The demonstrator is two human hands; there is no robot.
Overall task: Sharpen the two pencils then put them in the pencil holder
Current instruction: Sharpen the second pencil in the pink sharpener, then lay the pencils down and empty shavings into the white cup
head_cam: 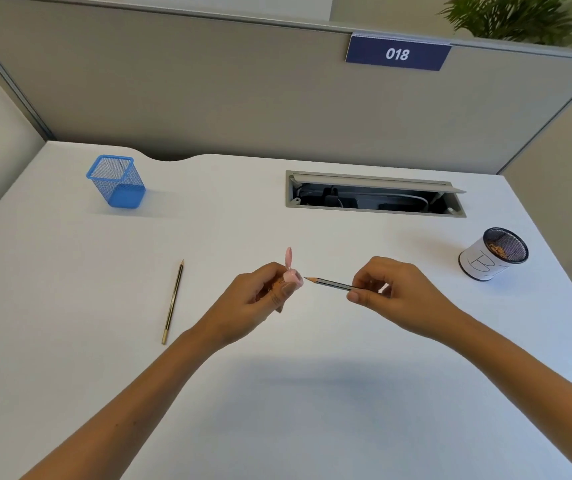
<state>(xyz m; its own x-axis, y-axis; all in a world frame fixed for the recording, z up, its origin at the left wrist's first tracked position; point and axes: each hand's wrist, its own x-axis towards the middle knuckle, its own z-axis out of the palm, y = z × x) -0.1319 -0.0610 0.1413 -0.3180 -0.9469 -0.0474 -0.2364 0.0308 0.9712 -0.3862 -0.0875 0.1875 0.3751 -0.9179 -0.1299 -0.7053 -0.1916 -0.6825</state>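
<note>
I am looking down at a white table [312, 393] with both bare forearms reaching out in front of me. My left hand [260, 296] has its grip curled round a small pink sharpener [293, 276] with rabbit ears sticking up, held just above the table near the middle. My right hand [386, 289] has its grip pinching a grey pencil [329, 283] between thumb and fingertips; the pencil lies nearly level, its sharp point aimed left at the sharpener's opening, just beside it but not inside. A second pencil [173, 302], dark with gold stripes, lies flat on the table to the left of my left hand, apart from it, its point facing away from me. The blue mesh pencil holder [116, 181] stands upright at the far left of the table, well apart from both hands. At the far right stands a round black mesh cup [492, 254] wrapped in white paper, with brownish bits inside. Between them, at the back of the table, a cable tray [374, 197] sits with its lid open. A grey partition [208, 81] behind carries a blue sign [397, 53] reading 018.
</note>
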